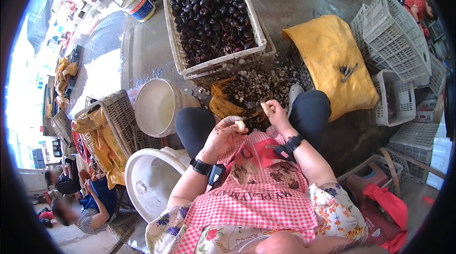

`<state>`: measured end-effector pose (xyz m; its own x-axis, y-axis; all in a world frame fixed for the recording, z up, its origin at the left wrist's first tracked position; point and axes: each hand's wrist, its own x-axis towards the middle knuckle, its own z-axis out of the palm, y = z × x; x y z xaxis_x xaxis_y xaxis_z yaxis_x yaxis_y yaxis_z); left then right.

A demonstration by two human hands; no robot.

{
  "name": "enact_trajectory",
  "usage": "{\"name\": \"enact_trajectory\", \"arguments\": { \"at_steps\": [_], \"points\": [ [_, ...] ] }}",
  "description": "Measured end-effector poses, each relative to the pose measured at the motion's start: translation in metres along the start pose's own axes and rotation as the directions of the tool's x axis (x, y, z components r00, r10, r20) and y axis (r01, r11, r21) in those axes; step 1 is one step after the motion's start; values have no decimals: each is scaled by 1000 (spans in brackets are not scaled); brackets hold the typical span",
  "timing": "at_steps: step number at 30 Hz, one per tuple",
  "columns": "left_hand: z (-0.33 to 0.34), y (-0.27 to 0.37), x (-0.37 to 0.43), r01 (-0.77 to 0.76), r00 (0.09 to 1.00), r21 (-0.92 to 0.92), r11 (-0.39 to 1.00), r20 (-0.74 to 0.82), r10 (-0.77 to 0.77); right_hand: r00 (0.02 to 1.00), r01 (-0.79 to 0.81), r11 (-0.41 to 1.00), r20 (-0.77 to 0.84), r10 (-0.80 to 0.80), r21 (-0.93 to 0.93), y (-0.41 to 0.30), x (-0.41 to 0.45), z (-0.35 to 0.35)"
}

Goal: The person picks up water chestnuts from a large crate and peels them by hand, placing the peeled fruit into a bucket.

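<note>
My left hand [222,134], soiled and wearing a black wrist strap, holds a peeled whitish water chestnut [240,125] between its fingertips. To its right, apart from it, my right hand [279,117] grips a short, light brown object [267,109], perhaps a tool's handle; its exact kind is unclear. Below both hands lies my red checked apron [249,215] with muddy stains. Beyond them stands a white plastic crate [222,62] filled with dark unpeeled water chestnuts [210,12]. Peelings and whitish bits [263,83] cover the ground between the crate and my knees.
A pale bucket [155,108] stands by my left knee, with a white tub [153,182] nearer me. At right, a yellow sack [331,61] bearing small tools covers a crate, beside stacked crates [395,36]. Other people [98,197] sit at the far left.
</note>
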<state>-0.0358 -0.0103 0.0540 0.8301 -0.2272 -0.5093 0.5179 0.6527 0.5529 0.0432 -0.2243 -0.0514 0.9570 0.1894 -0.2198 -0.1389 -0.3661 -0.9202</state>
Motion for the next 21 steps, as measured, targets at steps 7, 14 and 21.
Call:
{"name": "enact_trajectory", "arguments": {
  "at_steps": [7,14,21],
  "points": [
    [-6,-8,7,-100,994,157,983,-22,104,837,546,830,24,-547,-114,-68,-32,0],
    [-4,-6,2,-83,987,479,874,-82,138,895,444,896,55,-443,-10,-59,-29,-2],
    [-11,-11,13,-175,970,563,807,-40,238,952,304,952,-22,-305,-30,-45,-17,0]
  ]
}}
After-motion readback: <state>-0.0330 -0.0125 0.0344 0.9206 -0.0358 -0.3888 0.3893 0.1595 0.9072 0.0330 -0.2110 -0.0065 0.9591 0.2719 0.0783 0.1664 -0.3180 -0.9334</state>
